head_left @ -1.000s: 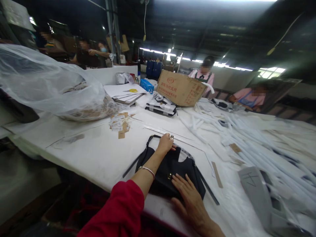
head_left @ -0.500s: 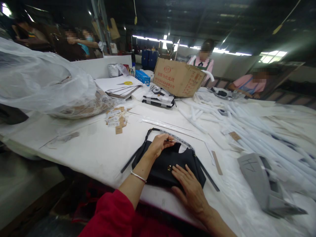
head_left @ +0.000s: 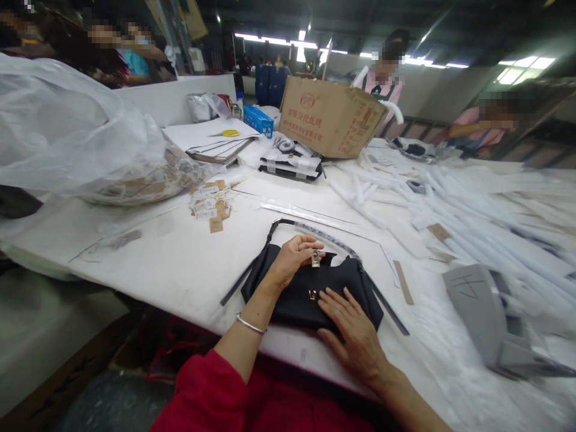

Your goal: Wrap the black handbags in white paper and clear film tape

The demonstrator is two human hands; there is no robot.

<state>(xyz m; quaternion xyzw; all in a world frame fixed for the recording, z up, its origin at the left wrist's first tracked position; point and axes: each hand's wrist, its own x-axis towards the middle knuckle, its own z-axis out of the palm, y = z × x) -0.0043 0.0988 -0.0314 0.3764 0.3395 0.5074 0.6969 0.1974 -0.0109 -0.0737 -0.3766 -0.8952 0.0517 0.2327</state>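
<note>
A black handbag lies on the white table in front of me, its strap partly wrapped in clear film and looped away from me. My left hand is over the bag's top edge, its fingers closed on the closure tab with a gold-coloured clasp plate. Below it, a small gold turn lock sits on the bag's front. Just right of that lock, my right hand rests with fingers spread flat on the front panel.
Ahead stand a cardboard box and another black bag with white wrapping. Paper tags, yellow-handled scissors and a plastic sack are at left. A grey holder stands right. Co-workers sit or stand beyond.
The left hand has tilted the closure tab, so its gold clasp plate now shows toward me, above the lock. The right hand stays on the front panel. The view has shifted slightly.
</note>
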